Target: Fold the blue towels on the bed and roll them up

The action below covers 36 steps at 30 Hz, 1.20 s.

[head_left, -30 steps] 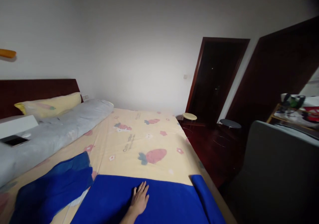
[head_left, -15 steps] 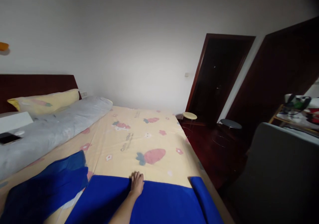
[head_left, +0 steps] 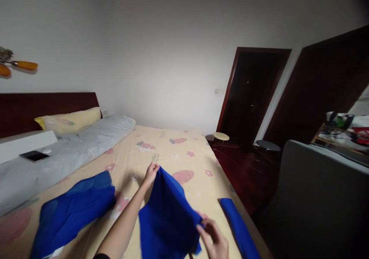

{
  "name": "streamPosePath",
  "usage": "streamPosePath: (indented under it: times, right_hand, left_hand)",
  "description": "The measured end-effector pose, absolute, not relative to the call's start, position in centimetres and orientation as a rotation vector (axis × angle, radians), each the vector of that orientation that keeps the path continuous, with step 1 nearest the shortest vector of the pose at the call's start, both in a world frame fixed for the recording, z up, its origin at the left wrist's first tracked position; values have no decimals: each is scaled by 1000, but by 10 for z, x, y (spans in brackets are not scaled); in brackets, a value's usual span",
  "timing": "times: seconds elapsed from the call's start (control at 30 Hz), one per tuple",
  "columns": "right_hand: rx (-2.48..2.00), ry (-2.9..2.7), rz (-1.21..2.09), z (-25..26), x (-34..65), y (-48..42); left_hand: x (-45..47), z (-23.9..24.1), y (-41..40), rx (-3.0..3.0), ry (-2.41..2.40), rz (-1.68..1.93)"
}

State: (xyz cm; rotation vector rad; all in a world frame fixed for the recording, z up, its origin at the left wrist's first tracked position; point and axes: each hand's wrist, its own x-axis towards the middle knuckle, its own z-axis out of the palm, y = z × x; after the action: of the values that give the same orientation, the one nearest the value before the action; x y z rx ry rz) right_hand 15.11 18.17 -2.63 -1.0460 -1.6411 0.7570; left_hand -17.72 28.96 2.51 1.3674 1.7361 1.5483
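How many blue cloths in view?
3: the held cloth between left hand and right hand; the loose cloth left of it; the narrow cloth right of it. More may be hidden.

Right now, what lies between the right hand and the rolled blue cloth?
In the head view, only a strip of bedsheet shows between the right hand and the rolled blue cloth.

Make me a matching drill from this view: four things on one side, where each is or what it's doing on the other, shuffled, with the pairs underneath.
Column 1
1. Left hand
2. Right hand
3. Narrow blue bundle
4. Phone

Column 2
A. On the grey bedding
B. Gripping the held blue cloth by its nearer edge
C. Lying along the right side of the bed
D. Gripping the held blue cloth at its far, raised corner

Pairs: 1-D, 2-B, 3-C, 4-A
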Motion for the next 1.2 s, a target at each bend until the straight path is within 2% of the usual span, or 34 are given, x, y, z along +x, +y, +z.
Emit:
streamPosePath:
  times: [0.1, 0.2, 0.4, 0.7, 1.03, 1.2]
  right_hand:
    - [-962, -1366, 820, 36, 161, 221]
    - [-913, -1381, 982, 86, 166, 252]
    - [-894, -1580, 1041, 133, 167, 287]
    - [-854, -1669, 951, 158, 168, 291]
    - [-920, -1808, 780, 155, 188, 298]
    - [-975, -1801, 826, 145, 177, 314]
  left_hand:
    - [-197, 71, 260, 1248, 1534, 1750]
    - [-207, 105, 224, 1186, 1382, 1822]
    - [-215, 142, 181, 1172, 1273, 1832]
    - [-220, 155, 159, 1312, 1353, 1735]
    - [-229, 158, 161, 1512, 1556, 1552]
    - [-232, 151, 174, 1544, 1589, 1535]
